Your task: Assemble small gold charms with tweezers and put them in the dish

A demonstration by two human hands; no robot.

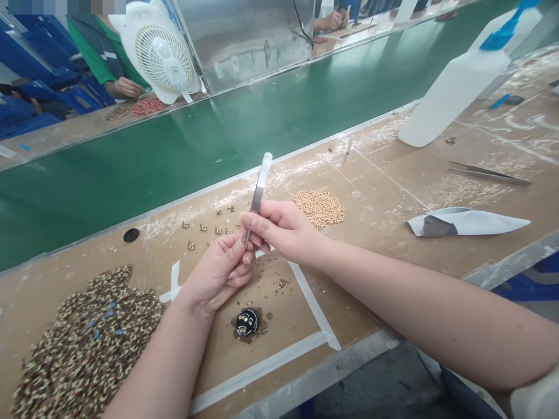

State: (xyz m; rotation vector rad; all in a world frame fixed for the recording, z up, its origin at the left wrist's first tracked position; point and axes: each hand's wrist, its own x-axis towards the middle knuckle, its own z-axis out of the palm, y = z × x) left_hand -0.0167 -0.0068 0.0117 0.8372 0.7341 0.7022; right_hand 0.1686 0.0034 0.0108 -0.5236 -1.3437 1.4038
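Note:
Metal tweezers stand nearly upright in my right hand, tips pointing down. My left hand is closed in a pinch at the tweezer tips; what it holds is too small to make out. Below the hands, a round black cap with small beads in it sits on a wet spot. Behind my left hand lie several small metal parts. A pile of tan beads is beyond my right hand. At the lower left spreads a large heap of small parts.
White tape marks the brown table near its front edge. A second pair of tweezers, a folded white paper and a white bottle stand or lie right. A green belt runs behind; a fan and other people's hands are beyond.

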